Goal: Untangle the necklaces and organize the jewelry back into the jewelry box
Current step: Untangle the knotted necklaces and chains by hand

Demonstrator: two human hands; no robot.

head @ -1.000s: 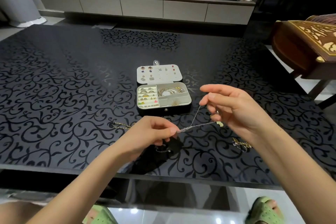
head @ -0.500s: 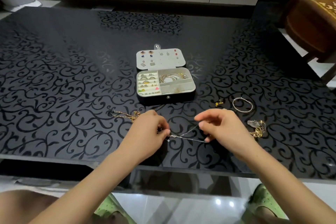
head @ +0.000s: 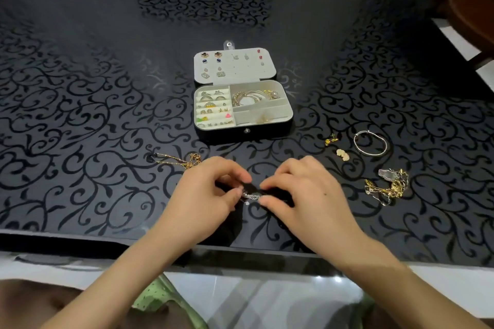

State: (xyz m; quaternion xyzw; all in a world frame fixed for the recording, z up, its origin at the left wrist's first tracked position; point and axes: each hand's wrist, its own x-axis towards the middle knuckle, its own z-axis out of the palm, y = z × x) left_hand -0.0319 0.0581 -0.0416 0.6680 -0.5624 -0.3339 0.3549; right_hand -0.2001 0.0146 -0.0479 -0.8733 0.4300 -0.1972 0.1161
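Note:
A thin silver necklace (head: 251, 196) is bunched low over the black patterned table (head: 80, 120), pinched at its left end by my left hand (head: 205, 195) and at its right end by my right hand (head: 307, 197). The open jewelry box (head: 242, 129) lies just beyond my hands, with rings and studs on the left and gold bangles at the top right. A gold necklace (head: 177, 160) lies left of my left hand. A tangled gold chain pile (head: 387, 187) lies to the right.
A silver bangle (head: 370, 143), a small gold earring (head: 331, 139) and a pale charm (head: 342, 155) lie right of the box. The table's near edge runs just under my wrists. A wooden chair (head: 470, 8) stands at the far right.
My hands have come down and closer together, so the silver necklace, stretched between them before, is now bunched short near the table. The view has tilted further down.

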